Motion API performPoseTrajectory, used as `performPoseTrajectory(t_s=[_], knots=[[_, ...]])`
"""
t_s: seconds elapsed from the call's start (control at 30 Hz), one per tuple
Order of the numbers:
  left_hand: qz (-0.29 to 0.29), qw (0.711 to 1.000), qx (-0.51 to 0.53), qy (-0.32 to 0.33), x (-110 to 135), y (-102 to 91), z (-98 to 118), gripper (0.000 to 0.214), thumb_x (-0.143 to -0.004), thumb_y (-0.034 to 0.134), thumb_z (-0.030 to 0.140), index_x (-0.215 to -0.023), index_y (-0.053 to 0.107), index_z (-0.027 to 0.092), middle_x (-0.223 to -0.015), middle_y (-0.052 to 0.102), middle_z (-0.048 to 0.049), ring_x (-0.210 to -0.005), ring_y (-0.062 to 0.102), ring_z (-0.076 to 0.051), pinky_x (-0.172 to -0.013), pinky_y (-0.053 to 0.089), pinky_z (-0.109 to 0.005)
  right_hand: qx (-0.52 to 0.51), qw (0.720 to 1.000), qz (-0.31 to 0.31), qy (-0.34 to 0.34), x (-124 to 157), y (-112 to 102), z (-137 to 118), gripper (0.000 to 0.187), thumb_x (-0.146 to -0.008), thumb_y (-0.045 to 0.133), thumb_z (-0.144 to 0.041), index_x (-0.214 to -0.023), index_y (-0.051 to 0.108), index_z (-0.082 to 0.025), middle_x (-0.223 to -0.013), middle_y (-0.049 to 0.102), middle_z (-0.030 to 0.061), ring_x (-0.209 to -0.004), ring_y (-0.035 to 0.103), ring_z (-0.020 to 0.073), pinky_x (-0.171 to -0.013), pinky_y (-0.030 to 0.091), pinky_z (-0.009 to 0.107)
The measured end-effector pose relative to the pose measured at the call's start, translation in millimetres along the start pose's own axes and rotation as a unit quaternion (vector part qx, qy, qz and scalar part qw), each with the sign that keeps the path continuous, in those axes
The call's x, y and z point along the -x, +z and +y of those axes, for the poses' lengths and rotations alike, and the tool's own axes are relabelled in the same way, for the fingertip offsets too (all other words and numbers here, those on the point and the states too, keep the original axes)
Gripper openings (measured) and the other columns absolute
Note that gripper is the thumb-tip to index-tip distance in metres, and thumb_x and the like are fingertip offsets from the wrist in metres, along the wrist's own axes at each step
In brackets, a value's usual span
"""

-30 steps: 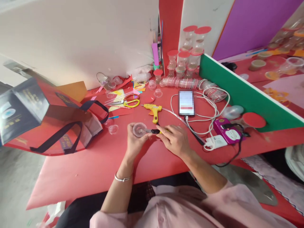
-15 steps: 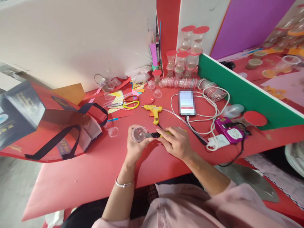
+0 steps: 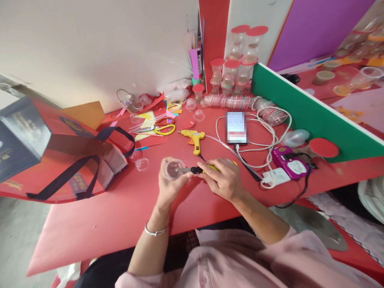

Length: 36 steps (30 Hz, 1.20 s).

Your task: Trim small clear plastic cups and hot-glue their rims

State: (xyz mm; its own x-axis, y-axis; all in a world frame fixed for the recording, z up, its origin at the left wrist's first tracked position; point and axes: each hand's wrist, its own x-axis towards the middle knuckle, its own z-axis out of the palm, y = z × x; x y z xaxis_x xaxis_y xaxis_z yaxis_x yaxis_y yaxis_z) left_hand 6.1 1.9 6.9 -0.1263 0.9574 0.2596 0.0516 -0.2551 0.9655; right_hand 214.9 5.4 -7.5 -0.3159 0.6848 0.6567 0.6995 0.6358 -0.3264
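Observation:
My left hand [image 3: 170, 184] is wrapped round a small clear plastic cup [image 3: 174, 168], its open rim tilted up toward me. In my right hand [image 3: 223, 179] is a utility knife [image 3: 196, 170] with a black and yellow body. The knife's blade reaches over the cup's rim into its mouth; whether the tip touches the plastic I cannot tell. My left thumb lies close to the blade. Just beyond the hands a yellow glue gun [image 3: 195, 140] rests on its side, and yellow-handled scissors [image 3: 163, 127] lie to its left.
A phone [image 3: 236, 127] with white cables lies beside a purple power socket [image 3: 289, 163]. Stacked cups with red lids [image 3: 231, 64] stand at the back, near a row of nested cups [image 3: 228, 101]. A green divider [image 3: 300, 112] borders the right; a red bag [image 3: 69, 156] fills the left.
The knife blade sits slightly deeper over the cup, and the cup has shifted a little left. Both hands keep their grips. The camera view has shifted slightly.

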Motion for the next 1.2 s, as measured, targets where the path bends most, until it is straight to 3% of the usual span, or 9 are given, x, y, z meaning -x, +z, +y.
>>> performPoseTrajectory(t_s=[0.23,0.43,0.63,0.83,1.0,1.1,1.2], knots=[[-0.002,1.0,0.022,-0.019,-0.5,-1.2,-5.2,0.048,-0.065,0.095,0.031,-0.097,0.06,0.022,-0.093,0.062,-0.0007,-0.079,0.063,-0.015,-0.071,0.052,-0.027,0.002,1.0,0.007,-0.013,-0.7,-1.1,-0.1,0.031,-0.097,0.071,-0.04,-0.125,0.074,-0.027,-0.1,0.076,0.0056,-0.087,0.066,0.0191,-0.077,0.042,0.035],[-0.001,1.0,0.001,-0.02,2.4,2.8,-6.0,0.042,-0.073,0.09,0.035,-0.098,0.059,0.021,-0.091,0.063,-0.0019,-0.075,0.062,-0.014,-0.068,0.052,-0.026,0.01,1.0,0.008,-0.001,-3.5,-3.3,0.3,0.029,-0.097,0.07,-0.04,-0.123,0.075,-0.029,-0.097,0.076,0.0056,-0.085,0.066,0.0185,-0.076,0.041,0.035],[0.021,1.0,0.014,0.007,-1.4,3.7,-5.9,0.059,-0.06,0.099,0.035,-0.104,0.061,0.024,-0.096,0.062,-0.0008,-0.081,0.062,-0.015,-0.073,0.053,-0.028,-0.027,0.999,0.02,0.0,-3.4,-3.8,1.7,0.027,-0.098,0.067,-0.035,-0.124,0.075,-0.027,-0.096,0.076,0.005,-0.084,0.066,0.0183,-0.076,0.043,0.035],[-0.028,0.999,0.012,-0.032,-2.0,0.4,-5.3,0.058,-0.061,0.099,0.033,-0.108,0.066,0.023,-0.121,0.067,-0.0088,-0.101,0.067,-0.021,-0.085,0.057,-0.034,-0.023,0.999,0.022,0.032,-1.4,-2.3,3.4,0.031,-0.099,0.066,-0.033,-0.129,0.072,-0.028,-0.099,0.076,0.0055,-0.085,0.067,0.0188,-0.079,0.045,0.035],[-0.008,0.998,0.005,-0.055,-1.2,0.2,-3.9,0.062,-0.062,0.098,0.032,-0.115,0.068,0.023,-0.112,0.069,-0.007,-0.092,0.069,-0.02,-0.073,0.06,-0.03,-0.028,0.999,0.018,0.032,-1.4,-2.9,3.8,0.031,-0.098,0.067,-0.033,-0.127,0.073,-0.026,-0.098,0.076,0.0056,-0.086,0.067,0.0192,-0.079,0.045,0.035],[-0.013,0.997,0.043,-0.06,0.0,2.2,-5.1,0.065,-0.068,0.094,0.034,-0.124,0.062,0.027,-0.107,0.068,-0.0048,-0.082,0.068,-0.017,-0.059,0.058,-0.025,-0.032,0.999,-0.004,0.031,-1.0,-2.4,3.1,0.029,-0.099,0.066,-0.034,-0.126,0.073,-0.027,-0.097,0.075,0.0054,-0.086,0.066,0.0192,-0.079,0.045,0.035],[-0.028,0.996,0.066,-0.061,2.5,4.9,-6.1,0.055,-0.077,0.088,0.039,-0.123,0.059,0.028,-0.107,0.066,-0.0042,-0.071,0.065,-0.013,-0.051,0.055,-0.023,-0.031,0.999,-0.015,0.036,-0.4,-1.4,2.7,0.029,-0.099,0.065,-0.034,-0.126,0.073,-0.028,-0.098,0.075,0.0054,-0.086,0.066,0.0191,-0.079,0.044,0.035]])
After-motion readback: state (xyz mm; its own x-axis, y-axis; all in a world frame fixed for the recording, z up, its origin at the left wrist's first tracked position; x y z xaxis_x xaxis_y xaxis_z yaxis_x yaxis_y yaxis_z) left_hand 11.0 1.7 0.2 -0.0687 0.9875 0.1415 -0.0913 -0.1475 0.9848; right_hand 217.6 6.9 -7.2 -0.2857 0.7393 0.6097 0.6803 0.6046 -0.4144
